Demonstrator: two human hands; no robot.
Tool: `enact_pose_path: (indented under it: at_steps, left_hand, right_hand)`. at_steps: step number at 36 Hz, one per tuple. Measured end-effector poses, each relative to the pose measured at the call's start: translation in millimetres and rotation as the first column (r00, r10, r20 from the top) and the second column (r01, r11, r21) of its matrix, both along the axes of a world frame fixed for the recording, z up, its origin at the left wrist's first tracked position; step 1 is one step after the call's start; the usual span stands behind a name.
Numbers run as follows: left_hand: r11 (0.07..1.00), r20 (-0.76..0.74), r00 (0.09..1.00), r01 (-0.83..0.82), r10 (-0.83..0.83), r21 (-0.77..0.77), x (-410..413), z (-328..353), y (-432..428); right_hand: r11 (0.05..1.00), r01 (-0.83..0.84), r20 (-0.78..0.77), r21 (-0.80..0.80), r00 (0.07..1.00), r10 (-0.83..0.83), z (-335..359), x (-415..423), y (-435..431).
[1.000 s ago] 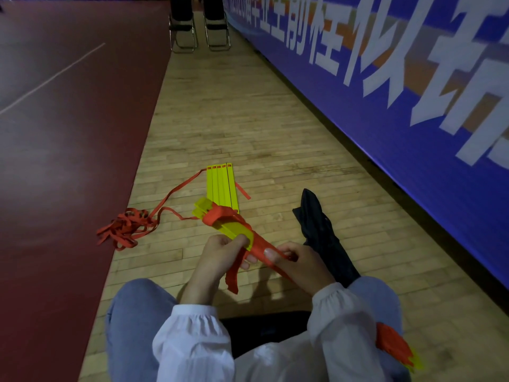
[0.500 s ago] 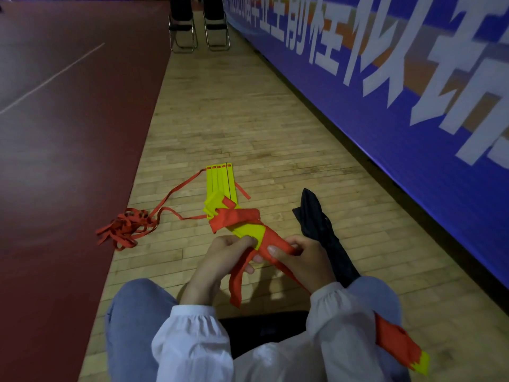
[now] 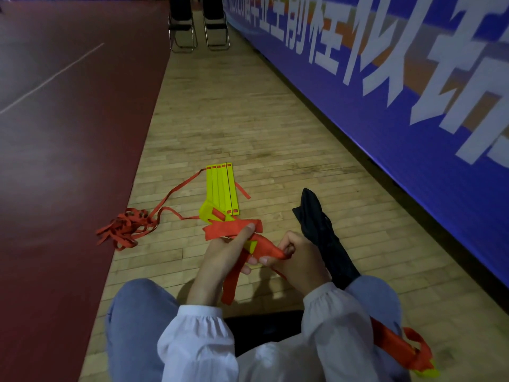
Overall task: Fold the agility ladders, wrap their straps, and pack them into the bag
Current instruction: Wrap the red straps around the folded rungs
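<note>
Nearest, beside the right leg: a finished ladder bundle point(image 3: 407, 351), yellow wound in red, at the lower right edge of view. Above the lap, holds a second ladder bundle point(image 3: 252, 245) in both hands. Left hand point(image 3: 220, 255) curled round its middle, thumb pressing a band of red strap point(image 3: 234, 230) across the far end. Right hand point(image 3: 300, 260) pinching the wound strap at the near end between thumb and fingers. Lets a loose strap tail point(image 3: 230, 288) hang below the left hand.

Just right of the right hand, on the wooden floor point(image 3: 248, 128): the black bag point(image 3: 322, 238), limp and narrow, its near end hidden behind the knee. Just beyond the hands, a flat row of yellow rungs point(image 3: 221, 188) on the floor, trailing strap leftward into a tangled heap point(image 3: 126, 230) at the edge of the dark red flooring point(image 3: 68, 147).

Farther off — two folding chairs point(image 3: 198, 31) beside a blue banner point(image 3: 399, 100) with large white characters.
</note>
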State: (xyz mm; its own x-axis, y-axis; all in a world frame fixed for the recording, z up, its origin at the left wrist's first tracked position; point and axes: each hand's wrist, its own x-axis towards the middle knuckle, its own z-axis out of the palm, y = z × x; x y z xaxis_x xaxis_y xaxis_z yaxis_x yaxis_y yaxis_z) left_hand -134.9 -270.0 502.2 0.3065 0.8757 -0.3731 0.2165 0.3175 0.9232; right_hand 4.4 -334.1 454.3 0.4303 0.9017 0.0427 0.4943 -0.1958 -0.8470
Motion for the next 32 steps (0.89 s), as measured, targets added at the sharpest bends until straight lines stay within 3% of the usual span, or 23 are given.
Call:
enact_pose_path:
  at_steps: [7, 10, 17, 20, 25, 32]
  left_hand:
    - [1.000, 0.010, 1.000, -0.012, 0.012, 0.013, 1.8, 3.5, -2.4]
    - [1.000, -0.010, 1.000, -0.009, 0.009, 0.007, 0.4, 2.2, -1.9]
    - [0.999, 0.005, 1.000, -0.020, 0.020, 0.030, -0.2, -6.5, 1.0]
    - [0.999, 0.049, 0.998, -0.039, 0.039, -0.004, -1.8, -13.0, 1.7]
    - [0.980, 0.242, 0.961, -0.087, 0.130, -0.180, -7.8, -15.6, 1.8]
    - [0.997, 0.100, 0.994, 0.041, -0.034, -0.068, -4.2, -3.6, 1.4]
  right_hand:
    - [0.999, -0.046, -0.003, 0.009, 0.999, 0.046, 3.8, 1.9, -1.2]
    - [0.993, -0.113, -0.083, -0.019, 0.990, 0.111, 9.5, 3.2, -4.4]
    - [0.934, -0.236, -0.217, -0.268, 0.960, 0.180, 16.6, 18.2, -15.4]
    - [0.926, -0.274, -0.294, -0.258, 0.936, 0.195, 11.1, 19.6, -16.9]
    - [0.947, -0.241, -0.250, -0.211, 0.950, 0.186, 9.8, 19.9, -15.1]
    - [0.941, -0.188, -0.075, -0.281, 0.982, 0.174, 1.2, 18.8, -10.7]
